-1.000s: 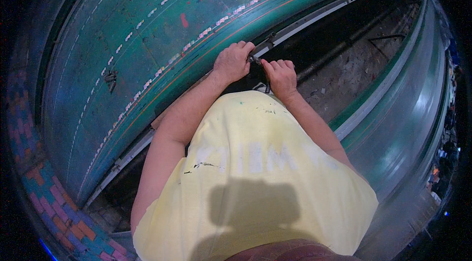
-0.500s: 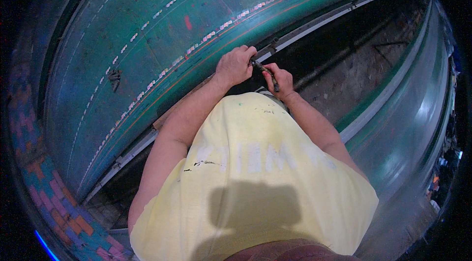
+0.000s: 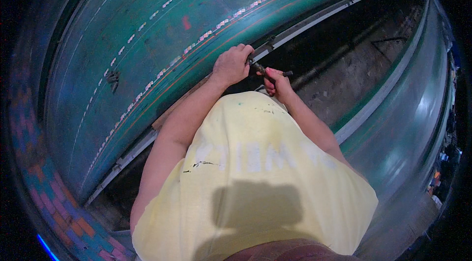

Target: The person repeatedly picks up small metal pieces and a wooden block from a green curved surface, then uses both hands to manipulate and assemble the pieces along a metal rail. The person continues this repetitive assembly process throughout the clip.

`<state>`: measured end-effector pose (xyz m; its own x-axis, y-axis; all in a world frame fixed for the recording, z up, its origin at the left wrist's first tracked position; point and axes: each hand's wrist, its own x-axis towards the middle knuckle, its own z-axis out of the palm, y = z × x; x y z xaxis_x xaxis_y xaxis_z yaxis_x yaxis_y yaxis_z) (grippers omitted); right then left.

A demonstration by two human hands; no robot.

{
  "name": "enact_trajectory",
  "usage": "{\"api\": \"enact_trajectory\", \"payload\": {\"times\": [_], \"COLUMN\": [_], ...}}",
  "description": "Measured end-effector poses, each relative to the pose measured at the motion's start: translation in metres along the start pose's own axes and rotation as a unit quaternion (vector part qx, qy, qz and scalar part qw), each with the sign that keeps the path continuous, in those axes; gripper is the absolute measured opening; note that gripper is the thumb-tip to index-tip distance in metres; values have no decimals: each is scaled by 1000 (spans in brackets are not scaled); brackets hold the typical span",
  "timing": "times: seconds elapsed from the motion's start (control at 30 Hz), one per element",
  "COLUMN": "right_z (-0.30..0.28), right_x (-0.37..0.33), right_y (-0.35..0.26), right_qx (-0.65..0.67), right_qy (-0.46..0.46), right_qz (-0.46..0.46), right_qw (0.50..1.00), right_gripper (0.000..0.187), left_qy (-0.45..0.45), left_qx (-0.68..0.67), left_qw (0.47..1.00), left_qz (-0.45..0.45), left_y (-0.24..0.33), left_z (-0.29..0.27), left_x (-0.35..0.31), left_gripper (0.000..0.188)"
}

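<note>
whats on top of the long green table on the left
On the green table: a dark object too small to identify, a red mark and rows of pale marks. The left hand covers part of its near edge, hiding whatever is underneath.

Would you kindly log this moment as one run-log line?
left hand: curled at edge of green table, grip unclear | right hand: holding dark tool | on green table: small dark object

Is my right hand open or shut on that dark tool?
Shut: your right hand curls around the dark tool, which sticks out toward your left hand.
</note>
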<state>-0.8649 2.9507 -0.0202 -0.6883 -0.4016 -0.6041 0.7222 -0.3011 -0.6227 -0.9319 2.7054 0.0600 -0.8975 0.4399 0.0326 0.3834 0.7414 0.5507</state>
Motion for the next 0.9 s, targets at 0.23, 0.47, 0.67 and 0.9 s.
{"api": "enact_trajectory", "payload": {"times": [0.23, 0.47, 0.67, 0.9], "right_z": [30, 34, 40, 40], "right_x": [-24, -16, -15, -2], "right_y": [-14, -11, -11, -1], "right_qx": [-600, -668, -657, -578], "right_qy": [209, 217, 230, 245], "right_qz": [-399, -391, -393, -349], "right_qw": [662, 595, 601, 696], "right_gripper": [26, 29, 29, 21], "left_qy": [11, -16, -15, -19], "left_qx": [5, -12, -22, -25], "left_qw": [1000, 999, 999, 999], "left_qz": [3, -30, -35, -24], "left_y": [-2, 1, 3, 0], "left_z": [1, -2, -7, -7], "left_x": [-4, 2, 2, 3], "left_gripper": [49, 44, 43, 44]}}
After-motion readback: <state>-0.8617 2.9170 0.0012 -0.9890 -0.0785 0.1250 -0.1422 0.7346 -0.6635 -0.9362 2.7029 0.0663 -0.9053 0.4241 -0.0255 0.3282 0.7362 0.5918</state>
